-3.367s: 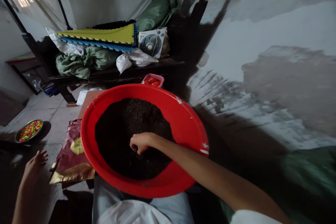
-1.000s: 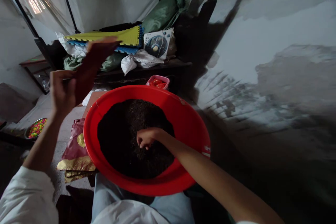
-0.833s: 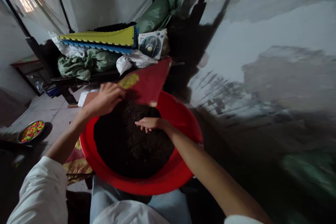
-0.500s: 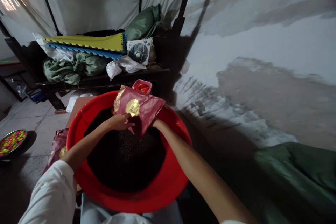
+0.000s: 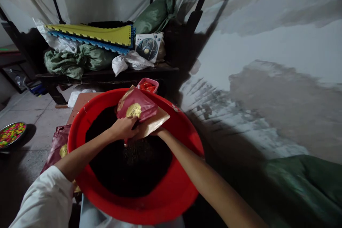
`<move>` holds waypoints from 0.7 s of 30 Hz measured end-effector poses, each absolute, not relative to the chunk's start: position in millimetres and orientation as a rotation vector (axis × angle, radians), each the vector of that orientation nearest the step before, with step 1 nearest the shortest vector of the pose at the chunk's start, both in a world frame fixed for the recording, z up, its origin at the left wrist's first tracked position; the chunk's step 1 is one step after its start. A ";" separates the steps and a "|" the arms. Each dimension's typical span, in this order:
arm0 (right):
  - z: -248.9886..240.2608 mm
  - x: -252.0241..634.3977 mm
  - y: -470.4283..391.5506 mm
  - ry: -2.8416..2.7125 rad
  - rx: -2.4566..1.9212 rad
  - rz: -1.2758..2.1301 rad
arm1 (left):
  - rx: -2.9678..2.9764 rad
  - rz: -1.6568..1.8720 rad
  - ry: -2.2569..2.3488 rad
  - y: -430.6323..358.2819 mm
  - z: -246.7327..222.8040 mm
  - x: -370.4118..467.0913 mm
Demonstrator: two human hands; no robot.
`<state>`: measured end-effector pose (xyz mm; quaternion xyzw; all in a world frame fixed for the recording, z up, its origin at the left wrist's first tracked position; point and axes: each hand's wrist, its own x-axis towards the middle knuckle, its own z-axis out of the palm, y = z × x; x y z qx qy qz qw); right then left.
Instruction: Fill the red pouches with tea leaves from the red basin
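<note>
A maroon foil bag (image 5: 145,105) with a round gold label is held over a large red basin (image 5: 184,181). A pale gold panel of the bag faces me on the lower right. My left hand (image 5: 124,127) is closed on the bag's near edge, just below the label. Under the bag's lower right side is my right hand (image 5: 159,131), apparently gripping it; the bag hides most of its fingers. Dark loose granular material (image 5: 133,171) lies in the basin beneath both hands. A small red and white bit shows below my left hand, too small to name.
Behind the basin stands a pink tub (image 5: 148,85) with red pieces. Another maroon bag (image 5: 57,146) lies to the left. A bowl of colourful pieces (image 5: 12,135) sits on the floor. Beyond is a dark bench (image 5: 107,82) with mats and sacks; a wall (image 5: 267,78) rises at right.
The bag has tilted and folded, so its pale gold panel now shows at the lower right. My left hand has shifted slightly down and right. The view has moved a little.
</note>
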<state>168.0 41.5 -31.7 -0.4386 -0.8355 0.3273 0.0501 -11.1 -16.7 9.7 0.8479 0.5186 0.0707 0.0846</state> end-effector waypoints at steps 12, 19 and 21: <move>-4.8 190.0 19.4 -1.457 -0.916 0.217 | 2.524 0.384 1.821 -23.8 34.8 -16.9; 33.1 169.6 -34.6 -1.850 -0.637 -0.446 | 2.611 0.394 1.792 -38.5 46.2 -17.4; 30.2 160.6 -38.2 -2.020 -0.654 -0.494 | 2.591 0.426 1.822 -38.4 47.5 -19.5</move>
